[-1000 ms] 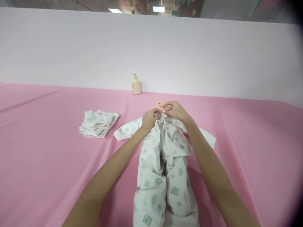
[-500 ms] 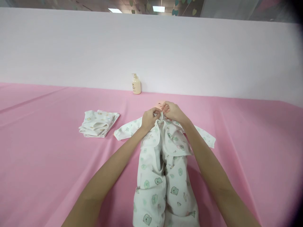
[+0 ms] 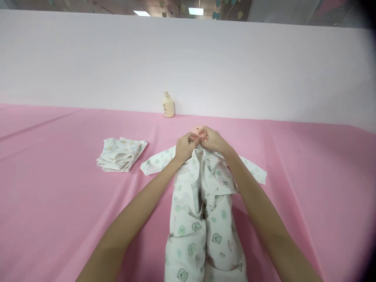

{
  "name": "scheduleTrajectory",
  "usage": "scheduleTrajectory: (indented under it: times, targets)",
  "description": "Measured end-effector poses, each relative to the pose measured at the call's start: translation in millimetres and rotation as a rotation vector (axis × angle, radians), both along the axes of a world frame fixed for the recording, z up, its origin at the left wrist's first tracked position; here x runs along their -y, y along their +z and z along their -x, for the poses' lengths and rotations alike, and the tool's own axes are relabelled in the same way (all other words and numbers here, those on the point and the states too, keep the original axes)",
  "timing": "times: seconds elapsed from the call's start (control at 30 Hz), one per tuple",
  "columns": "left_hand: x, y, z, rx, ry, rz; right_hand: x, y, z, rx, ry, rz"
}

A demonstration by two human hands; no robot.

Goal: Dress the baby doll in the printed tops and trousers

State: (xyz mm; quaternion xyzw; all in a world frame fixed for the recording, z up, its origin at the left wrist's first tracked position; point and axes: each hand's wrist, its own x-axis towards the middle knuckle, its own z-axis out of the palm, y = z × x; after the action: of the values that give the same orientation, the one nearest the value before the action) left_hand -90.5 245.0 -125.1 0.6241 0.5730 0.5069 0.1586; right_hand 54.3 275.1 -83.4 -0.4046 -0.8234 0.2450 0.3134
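Note:
A baby doll lies on its back, dressed in a white baby jacket (image 3: 217, 172) and white trousers (image 3: 190, 243), both printed with green bears. Its head (image 3: 196, 129) shows only in part behind my hands. My left hand (image 3: 186, 147) and my right hand (image 3: 213, 140) meet at the jacket's neckline, just below the doll's chin. Fingers of both hands are pinched together on the collar, their tips close to touching. What exactly lies between the fingertips is too small to see. Below the collar the jacket's front edges hang apart, and its sleeves spread out to both sides.
A folded stack of white printed cloths (image 3: 122, 154) lies left of the doll. At the back, a cream pump bottle (image 3: 168, 105) stands against a white wall panel (image 3: 88, 58). Pink cloth (image 3: 58, 196) with some creases covers the surface under everything.
My hands have come closer together at the collar, the right one shifting slightly left until the fingertips nearly meet. The doll, cloths and bottle stay in place.

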Motion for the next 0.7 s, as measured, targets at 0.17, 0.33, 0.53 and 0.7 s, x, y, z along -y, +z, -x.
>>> scheduleTrajectory:
  times: [0.17,0.33,0.53,0.7]
  targets:
    - [-3.0,0.9,1.8,0.028,-0.02,0.015,-4.8,-4.1,-0.8,-0.058,0.036,0.02]
    - [-9.1,-6.2,3.3,0.209,-0.082,0.031,-10.1,-2.3,-4.5,-0.131,0.04,0.156]
    - [-10.7,-7.4,4.3,0.278,-0.162,0.054,-14.6,-6.0,-2.4,-0.368,-0.031,0.502]
    - [1.9,18.5,13.2,-0.214,-0.179,0.069,-6.8,7.3,-8.7,-0.159,-0.17,0.249]
